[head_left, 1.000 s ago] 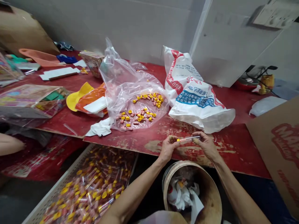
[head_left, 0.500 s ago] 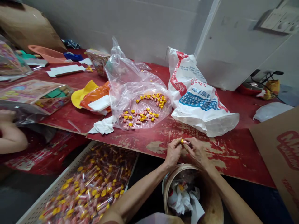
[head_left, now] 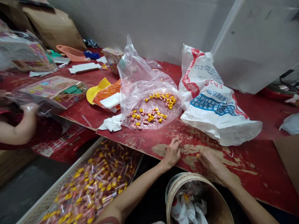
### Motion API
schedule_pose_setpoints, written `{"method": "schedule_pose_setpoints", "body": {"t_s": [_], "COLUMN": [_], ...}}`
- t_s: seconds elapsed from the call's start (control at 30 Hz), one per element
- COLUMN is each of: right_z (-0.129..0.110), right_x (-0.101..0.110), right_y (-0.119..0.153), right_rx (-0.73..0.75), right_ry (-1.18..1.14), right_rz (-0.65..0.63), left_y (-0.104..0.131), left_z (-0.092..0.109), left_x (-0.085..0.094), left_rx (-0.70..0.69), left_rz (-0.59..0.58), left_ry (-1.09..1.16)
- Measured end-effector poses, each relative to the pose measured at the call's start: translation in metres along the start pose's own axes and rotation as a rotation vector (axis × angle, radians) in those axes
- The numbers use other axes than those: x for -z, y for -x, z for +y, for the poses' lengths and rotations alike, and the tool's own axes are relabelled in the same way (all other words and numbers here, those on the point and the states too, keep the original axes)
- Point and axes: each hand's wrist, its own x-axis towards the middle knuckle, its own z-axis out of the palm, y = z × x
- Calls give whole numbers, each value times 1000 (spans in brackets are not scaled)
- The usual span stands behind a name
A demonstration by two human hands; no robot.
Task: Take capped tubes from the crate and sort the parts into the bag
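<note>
My left hand [head_left: 172, 153] is closed at the front edge of the red table; whatever its curled fingers hold is hidden. A short way to its right, my right hand [head_left: 209, 160] is pinched, with a small yellow cap [head_left: 198, 156] just showing at its fingertips. Beyond my hands, a clear plastic bag [head_left: 130, 93] lies open with loose pink pieces and yellow caps [head_left: 151, 118] on it. Below left, a white perforated crate [head_left: 54, 187] holds a mass of clear tubes [head_left: 102, 183] with pink contents and yellow caps.
A round bucket [head_left: 171, 193] with crumpled white scraps stands between my forearms. A white printed sack [head_left: 211, 99] lies behind my right hand. White cloth [head_left: 111, 123] and a yellow-orange packet [head_left: 100, 93] lie left. Another person's arm [head_left: 22, 127] is beside a packaged set [head_left: 56, 90].
My hands have moved apart; they were together on a small yellow-capped tube, which no longer shows. The view has turned left, and the other person's arm shows more.
</note>
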Motion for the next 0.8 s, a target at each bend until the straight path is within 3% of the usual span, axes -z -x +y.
{"method": "schedule_pose_setpoints", "body": {"t_s": [0.13, 0.23, 0.37, 0.47, 0.6, 0.67, 0.73, 0.8], "right_z": [2, 3, -5, -22, -59, -74, -80, -70], "right_x": [-3, 1, 10, 13, 11, 11, 15, 22], "right_y": [-2, -5, -12, -22, -27, -28, -28, -29], "right_rx": [-86, -63, -99, -150, -177, -161, -85, 11], "right_ry": [72, 70, -155, -329, -452, -534, -608, -547], "right_rz": [-71, -119, -3, 17, 27, 28, -15, -4], "left_y": [-1, -2, -2, 1, 6, 8, 10, 15], "left_z": [1, 3, 4, 7, 16, 22, 28, 32], "left_x": [-5, -8, -5, 4, 16, 23, 32, 47], "left_rx": [-11, -15, -22, -49, -66, -28, 24, 70], "left_rz": [-27, -54, -53, -95, -276, -304, -286, -276], "left_ry": [-24, -54, -40, 34, 149, 193, 223, 229]}}
